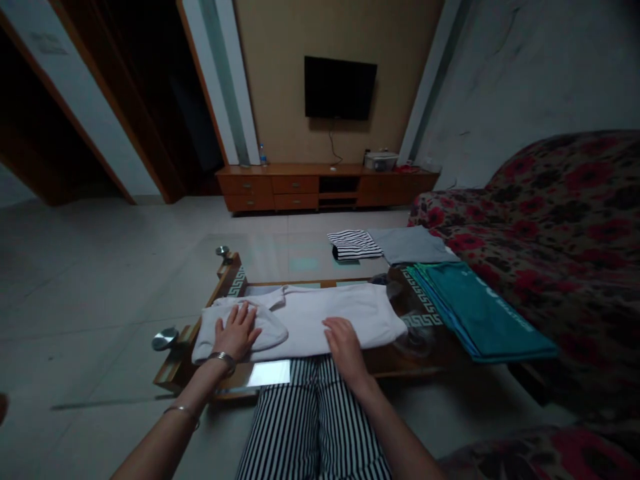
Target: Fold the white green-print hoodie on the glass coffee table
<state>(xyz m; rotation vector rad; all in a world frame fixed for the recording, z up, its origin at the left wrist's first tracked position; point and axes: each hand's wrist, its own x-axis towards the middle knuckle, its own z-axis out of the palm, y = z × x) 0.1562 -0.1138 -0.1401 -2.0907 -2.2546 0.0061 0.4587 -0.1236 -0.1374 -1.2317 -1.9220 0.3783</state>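
A white garment (315, 307), possibly a shirt, lies folded into a long strip across the glass coffee table (150, 380). Its left end has a rounded, sleeve-like flap turned over the strip. My left hand (237, 331) presses flat on that flap with its fingers spread; bracelets circle the wrist and forearm. To the right of it, my right hand (345, 341) rests on the near edge of the garment, fingers extended and lightly bent, gripping nothing that I can see.
Folded teal clothes (485, 310) are stacked at the table's right end. Beyond them lie a grey folded garment (410, 244) and a black-and-white striped one (355, 245). A flowered sofa (550, 193) stands at right. A low wooden cabinet (295, 190) sits below a television (340, 88).
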